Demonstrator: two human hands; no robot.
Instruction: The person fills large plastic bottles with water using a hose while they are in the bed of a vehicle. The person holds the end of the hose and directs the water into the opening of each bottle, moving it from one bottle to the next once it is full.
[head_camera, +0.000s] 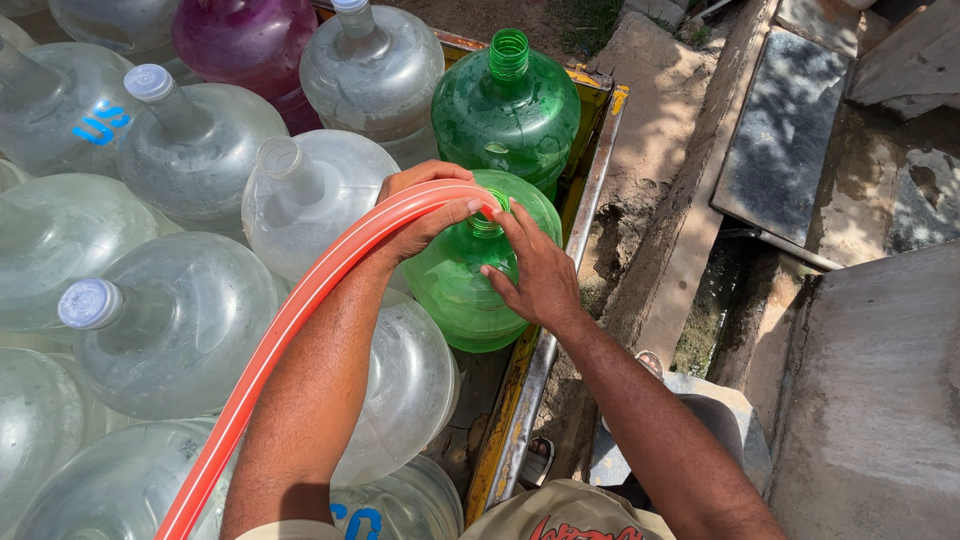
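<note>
My left hand (420, 205) grips the end of an orange-red hose (300, 310) and bends it down into the neck of a green water jug (455, 290). The hose runs along my left forearm toward the lower left. My right hand (535, 270) rests on the jug's neck and shoulder, fingers closed around the opening next to the hose tip. The jug's mouth is mostly hidden by both hands. A second green jug (505, 105), uncapped, stands just behind it.
Several clear large water jugs (180, 330), some with white caps, and a purple one (245, 40) fill a yellow-edged cart bed (540, 370). To the right lie dirt ground, a concrete curb (690, 200), stone slabs and a narrow drain.
</note>
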